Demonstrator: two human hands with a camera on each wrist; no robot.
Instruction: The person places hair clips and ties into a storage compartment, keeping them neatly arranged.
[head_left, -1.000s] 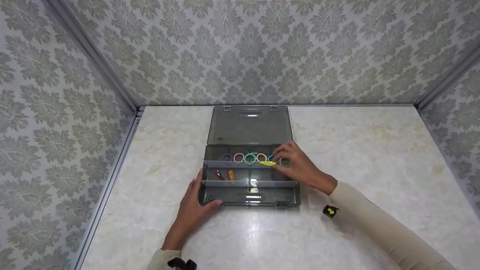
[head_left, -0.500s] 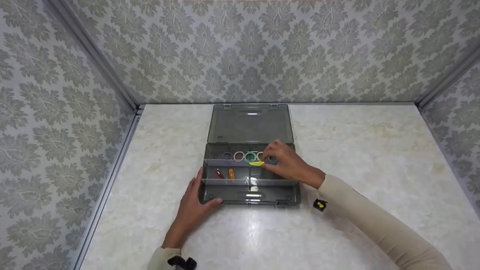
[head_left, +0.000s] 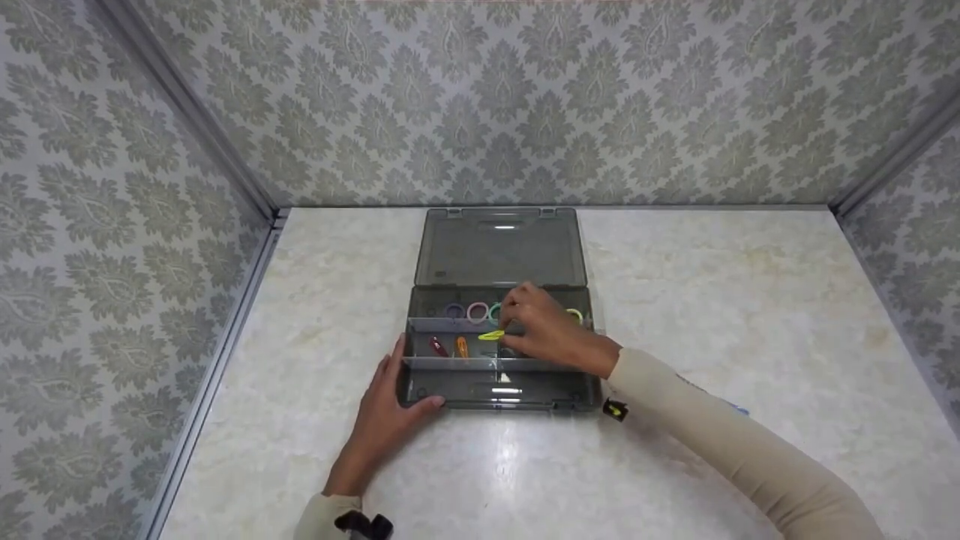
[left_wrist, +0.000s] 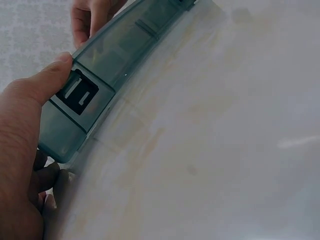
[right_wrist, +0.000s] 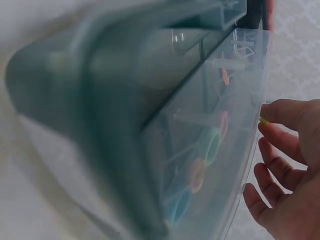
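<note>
An open grey-green see-through plastic organizer box point(head_left: 450, 386) lies on the table, its lid folded back. My left hand point(head_left: 386, 420) grips its front left corner, thumb on the front edge and fingers along the side. Over the middle row, my right hand point(head_left: 551, 330) pinches a yellow snap hair clip point(head_left: 490, 336) between thumb and fingertips. To its left in that row lie a dark red hair clip point(head_left: 438, 346) and an orange hair clip point(head_left: 462, 347). Small coloured hair ties, among them a pink one point(head_left: 477, 313), stand in the back row, some hidden by my right hand.
The raised lid point(head_left: 501, 247) reaches nearly to the patterned back wall point(head_left: 502, 105). Clear dividers point(head_left: 442, 361) split the box into rows. A small blue thing point(head_left: 740, 409) shows on the table behind my right sleeve, mostly hidden. Marbled tabletop point(head_left: 712, 292) surrounds the box.
My right hand has moved left across the box with the yellow hair clip, to above the middle row. A yellow-green hair tie and the blue thing have come into sight. My left hand stays put.
</note>
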